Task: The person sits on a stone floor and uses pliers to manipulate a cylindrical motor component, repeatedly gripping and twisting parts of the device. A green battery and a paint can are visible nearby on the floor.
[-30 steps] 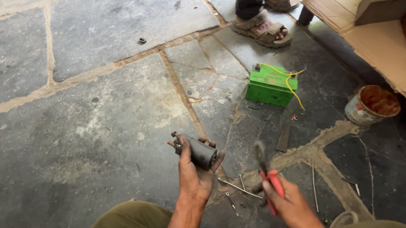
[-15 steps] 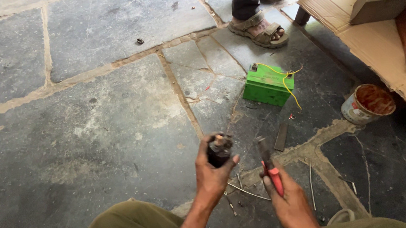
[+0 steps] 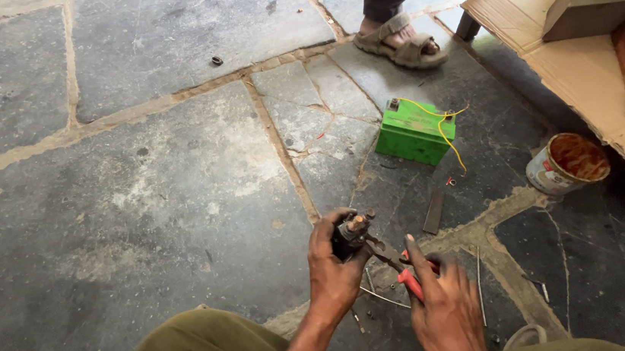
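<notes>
Now red-handled pliers point(image 3: 402, 270), gripped by right hand point(image 3: 444, 308), meet left hand's point(image 3: 333, 273) clenched greasy motor point(image 3: 350, 233).

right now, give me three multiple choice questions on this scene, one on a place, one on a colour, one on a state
1. Where is the green box?
A. on the stone floor
B. on the cardboard
C. in the tin

2. What colour are the pliers' handles?
A. blue
B. red
C. yellow

3. What is the left hand doing?
A. lying flat on the floor
B. gripping a small dark metal part
C. hanging empty

Answers: 1 A, it sits on the floor with a yellow wire on it. 2 B, red shows in the right hand. 3 B, fingers wrap the metal part.
</notes>
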